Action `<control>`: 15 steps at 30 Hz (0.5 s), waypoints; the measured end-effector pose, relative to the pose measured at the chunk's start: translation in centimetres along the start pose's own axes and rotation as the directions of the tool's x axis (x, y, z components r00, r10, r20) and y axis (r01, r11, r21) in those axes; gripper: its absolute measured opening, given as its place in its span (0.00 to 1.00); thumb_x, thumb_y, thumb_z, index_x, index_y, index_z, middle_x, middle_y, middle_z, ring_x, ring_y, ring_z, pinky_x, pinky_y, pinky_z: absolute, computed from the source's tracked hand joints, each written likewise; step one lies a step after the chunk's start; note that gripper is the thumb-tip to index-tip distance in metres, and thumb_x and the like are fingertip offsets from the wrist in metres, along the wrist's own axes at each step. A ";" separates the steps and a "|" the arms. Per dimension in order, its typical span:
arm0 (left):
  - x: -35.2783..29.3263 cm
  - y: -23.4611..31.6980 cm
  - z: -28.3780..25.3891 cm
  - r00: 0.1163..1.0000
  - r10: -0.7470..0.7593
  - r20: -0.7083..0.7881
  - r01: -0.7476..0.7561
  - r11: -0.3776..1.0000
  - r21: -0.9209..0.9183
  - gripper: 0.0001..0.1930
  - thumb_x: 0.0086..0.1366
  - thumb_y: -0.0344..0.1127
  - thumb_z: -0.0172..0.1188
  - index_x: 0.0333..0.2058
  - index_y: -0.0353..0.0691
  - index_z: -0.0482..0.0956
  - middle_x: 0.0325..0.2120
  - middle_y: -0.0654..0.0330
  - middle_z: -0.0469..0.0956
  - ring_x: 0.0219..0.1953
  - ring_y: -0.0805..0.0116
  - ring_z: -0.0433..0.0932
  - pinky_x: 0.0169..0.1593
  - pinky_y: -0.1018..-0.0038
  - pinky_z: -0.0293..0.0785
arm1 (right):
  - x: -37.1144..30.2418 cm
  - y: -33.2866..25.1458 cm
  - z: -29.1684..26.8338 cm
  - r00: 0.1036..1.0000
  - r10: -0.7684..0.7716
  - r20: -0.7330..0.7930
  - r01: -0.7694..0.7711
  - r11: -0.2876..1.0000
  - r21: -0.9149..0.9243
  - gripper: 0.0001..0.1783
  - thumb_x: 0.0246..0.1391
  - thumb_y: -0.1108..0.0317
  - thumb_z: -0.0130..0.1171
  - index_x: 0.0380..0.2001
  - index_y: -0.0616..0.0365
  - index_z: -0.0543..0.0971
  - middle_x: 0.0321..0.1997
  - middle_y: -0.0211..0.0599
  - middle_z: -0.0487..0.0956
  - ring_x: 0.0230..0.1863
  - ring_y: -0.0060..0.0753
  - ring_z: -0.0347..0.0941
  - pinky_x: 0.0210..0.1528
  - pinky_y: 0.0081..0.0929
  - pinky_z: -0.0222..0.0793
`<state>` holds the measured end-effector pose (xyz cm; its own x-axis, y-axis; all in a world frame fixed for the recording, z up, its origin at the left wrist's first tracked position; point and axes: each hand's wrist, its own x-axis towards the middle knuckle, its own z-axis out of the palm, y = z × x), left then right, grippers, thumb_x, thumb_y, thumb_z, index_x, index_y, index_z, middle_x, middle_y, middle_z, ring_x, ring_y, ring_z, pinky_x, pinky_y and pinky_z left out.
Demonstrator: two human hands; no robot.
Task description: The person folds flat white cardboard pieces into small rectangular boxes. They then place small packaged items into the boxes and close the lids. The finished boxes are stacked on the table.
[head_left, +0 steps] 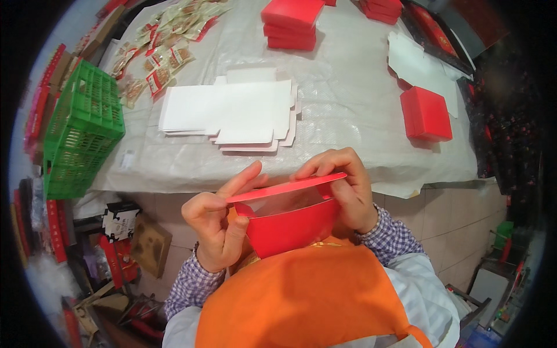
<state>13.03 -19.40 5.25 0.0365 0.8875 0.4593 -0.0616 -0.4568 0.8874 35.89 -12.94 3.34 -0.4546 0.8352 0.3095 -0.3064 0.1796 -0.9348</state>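
A red cardboard box is held up in front of my orange apron, off the near edge of the table. Its lid flap stands partly raised, and the pale inside shows through the gap. My left hand grips the left end, thumb at the front and fingers near the flap's corner. At the other end, my right hand pinches the flap and side with the thumb below and fingers on top. Beyond my hands lies a stack of flat white box blanks, their cut tabs sticking out on the right.
Folded red boxes are stacked at the far middle, and more red boxes sit at the right. Small clear packets are heaped at the far left. A green plastic crate stands against the table's left edge.
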 end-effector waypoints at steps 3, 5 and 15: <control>0.2 0.8 -0.5 0.998 -0.028 0.056 0.021 0.994 0.109 0.14 0.77 0.39 0.52 0.51 0.35 0.65 0.59 0.27 0.70 0.56 0.41 0.79 0.59 0.57 0.74 | 0.3 0.0 0.2 0.996 -0.092 -0.007 0.092 0.995 0.039 0.18 0.71 0.56 0.49 0.47 0.62 0.72 0.47 0.46 0.81 0.49 0.34 0.78 0.54 0.32 0.73; 0.2 1.0 -1.5 0.988 -0.079 0.135 0.043 0.967 0.251 0.17 0.77 0.40 0.52 0.54 0.33 0.68 0.58 0.30 0.73 0.56 0.43 0.79 0.59 0.59 0.74 | 0.4 -0.2 0.1 0.991 -0.132 -0.015 0.132 0.991 -0.037 0.18 0.71 0.57 0.49 0.46 0.64 0.74 0.45 0.45 0.82 0.47 0.34 0.79 0.53 0.31 0.73; 2.8 2.7 -1.9 0.960 -0.111 0.259 -0.004 0.914 0.407 0.18 0.76 0.38 0.51 0.53 0.30 0.79 0.49 0.43 0.83 0.51 0.49 0.83 0.54 0.65 0.78 | 0.0 -0.8 -0.6 1.000 0.002 -0.025 -0.006 0.991 -0.134 0.16 0.69 0.66 0.47 0.47 0.67 0.79 0.48 0.48 0.83 0.49 0.37 0.81 0.54 0.32 0.75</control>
<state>11.07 -18.01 8.82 0.2999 0.8867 0.3519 0.3490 -0.4453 0.8246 36.59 -12.76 4.05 -0.4341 0.8484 0.3028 -0.1890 0.2428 -0.9515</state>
